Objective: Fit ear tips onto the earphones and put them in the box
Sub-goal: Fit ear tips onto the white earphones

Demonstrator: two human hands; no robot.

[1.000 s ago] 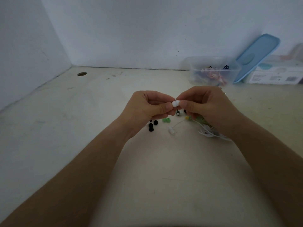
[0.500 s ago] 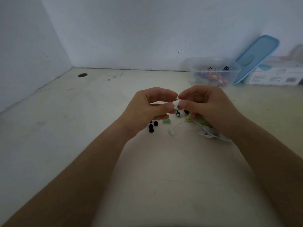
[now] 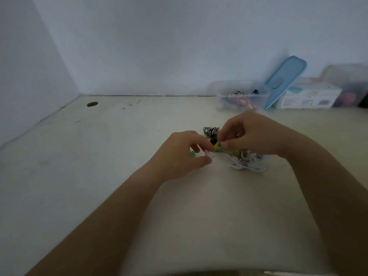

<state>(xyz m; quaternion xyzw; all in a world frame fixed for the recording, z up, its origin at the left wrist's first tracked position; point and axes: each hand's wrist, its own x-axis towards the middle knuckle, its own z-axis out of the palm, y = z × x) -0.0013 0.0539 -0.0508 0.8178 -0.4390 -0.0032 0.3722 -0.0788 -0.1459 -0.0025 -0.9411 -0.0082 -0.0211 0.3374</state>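
Table [image 3: 99, 166]: carries everything.
Box [image 3: 221, 102]: clear, open, at 1 o'clock by the wall; coloured cords already inside.
Right hand [image 3: 253, 134]: fingertips curled into the tangle [image 3: 245, 164]; grip too blurred to tell.
Left hand [image 3: 179, 156]: pinches a white earbud [image 3: 208, 154].
Tangle: loose earphones at 3 o'clock of the left hand, unboxed.
Progress: partway, I judge; several pairs left to fit and box.

— On the pale table [image 3: 99, 156], near the middle?
— Tangled earphone cables [image 3: 247, 165], white and yellow-green; a black-and-white coil [image 3: 211, 131] just behind; a green ear tip [image 3: 192, 153] left of them.
— Along the back wall?
— Clear box [image 3: 239, 97], blue lid [image 3: 284, 80] leaning beside it, then a white carton [image 3: 310, 96]. A round hole [image 3: 92, 104] at back left.
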